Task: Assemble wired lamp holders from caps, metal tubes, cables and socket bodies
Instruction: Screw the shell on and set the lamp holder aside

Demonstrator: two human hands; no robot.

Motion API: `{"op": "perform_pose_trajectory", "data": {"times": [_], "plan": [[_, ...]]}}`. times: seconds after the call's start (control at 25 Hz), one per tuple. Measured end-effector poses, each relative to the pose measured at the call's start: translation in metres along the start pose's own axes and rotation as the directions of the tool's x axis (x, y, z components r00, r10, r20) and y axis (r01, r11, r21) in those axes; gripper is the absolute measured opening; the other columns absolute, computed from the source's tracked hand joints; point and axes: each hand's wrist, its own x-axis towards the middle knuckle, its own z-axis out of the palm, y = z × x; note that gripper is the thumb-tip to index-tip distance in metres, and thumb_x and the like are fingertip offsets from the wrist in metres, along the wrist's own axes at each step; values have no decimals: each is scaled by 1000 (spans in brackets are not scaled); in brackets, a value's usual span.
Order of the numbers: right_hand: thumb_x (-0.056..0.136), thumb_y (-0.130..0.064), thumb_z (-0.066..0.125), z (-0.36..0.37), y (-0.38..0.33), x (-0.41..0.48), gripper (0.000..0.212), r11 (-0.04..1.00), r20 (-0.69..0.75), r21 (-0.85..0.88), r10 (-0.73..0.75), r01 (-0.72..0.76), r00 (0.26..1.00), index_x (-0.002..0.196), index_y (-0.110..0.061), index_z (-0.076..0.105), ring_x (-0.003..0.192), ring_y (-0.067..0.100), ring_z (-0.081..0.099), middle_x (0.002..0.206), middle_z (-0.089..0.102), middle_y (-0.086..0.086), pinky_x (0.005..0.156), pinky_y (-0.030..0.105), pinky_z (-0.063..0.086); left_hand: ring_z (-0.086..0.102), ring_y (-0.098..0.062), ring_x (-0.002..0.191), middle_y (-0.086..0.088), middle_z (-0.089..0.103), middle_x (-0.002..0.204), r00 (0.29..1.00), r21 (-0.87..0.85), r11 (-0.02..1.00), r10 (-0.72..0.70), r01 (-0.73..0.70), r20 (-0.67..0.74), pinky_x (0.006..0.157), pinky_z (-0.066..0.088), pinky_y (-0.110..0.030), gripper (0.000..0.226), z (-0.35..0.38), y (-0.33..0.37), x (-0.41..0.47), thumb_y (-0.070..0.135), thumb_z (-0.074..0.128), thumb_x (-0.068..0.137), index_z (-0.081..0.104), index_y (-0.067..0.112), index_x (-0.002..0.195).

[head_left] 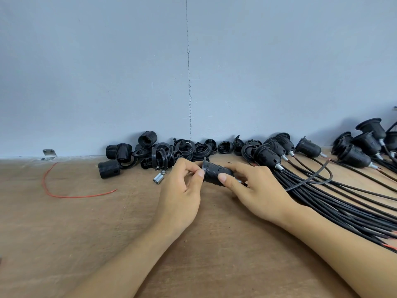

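A black lamp holder [212, 172] lies on its side between both hands, just above the wooden table [86, 229]. My left hand [180, 190] pinches its flanged ring end with thumb and fingers. My right hand [253, 190] grips its cap end, thumb across the threaded body. A black cable [311, 179] loops away from the cap end to the right. Loose socket bodies [117, 152], rings and caps [182, 149] are heaped along the wall. Two short metal tubes [158, 178] lie left of my left hand.
Finished wired holders [277, 155] lie in a row at the right, their black cables [343, 207] fanned toward the near right edge. A red wire [64, 195] curls on the table at left. A small metal bracket [49, 154] sits at the grey wall's foot.
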Motion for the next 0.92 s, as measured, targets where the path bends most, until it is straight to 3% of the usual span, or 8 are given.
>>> {"op": "perform_pose_trajectory", "data": {"times": [0.2, 0.36, 0.52, 0.76, 0.92], "plan": [[95, -54, 57, -3, -2, 1, 34, 995, -25, -73, -74, 72, 997, 126, -41, 60, 71, -1, 60, 86, 67, -26, 67, 19, 44, 65, 4, 82, 15, 73, 93, 999, -51, 998, -39, 37, -20, 73, 48, -10, 15, 2, -1, 2, 14, 59, 101, 60, 22, 89], [93, -55, 57, -2, -3, 0, 34, 993, -38, -87, -88, 84, 995, 125, -41, 60, 65, -4, 56, 80, 66, -23, 61, 11, 32, 68, -22, 78, -7, 71, 82, 997, -76, 995, -63, 59, -45, 81, 57, -38, 14, 2, -4, 2, 18, 56, 103, 59, 25, 91], [93, -55, 57, -2, -2, -1, 33, 992, -53, -78, -102, 98, 993, 123, -41, 59, 66, -6, 55, 78, 61, -30, 62, 9, 32, 63, -19, 69, -2, 69, 77, 999, -34, 999, -43, 42, -33, 66, 48, -24, 16, 1, -2, 1, 18, 57, 102, 58, 27, 89], [94, -60, 48, 0, -3, -1, 23, 996, -78, -27, -81, 79, 994, 115, -53, 53, 74, -9, 59, 86, 60, -43, 63, 8, 36, 61, -19, 75, 0, 67, 82, 1000, 20, 1000, 15, -15, -1, 66, 44, -15, 19, 0, 1, -1, 13, 57, 102, 54, 26, 87], [95, -61, 44, 0, -2, 1, 13, 996, -86, 66, -48, 54, 995, 93, -58, 57, 73, -4, 61, 78, 62, -35, 62, 13, 36, 62, 7, 78, 22, 73, 87, 999, -6, 1000, -6, 7, 46, 71, 41, -5, 28, -2, 1, -3, 6, 55, 101, 54, 34, 97]]}}
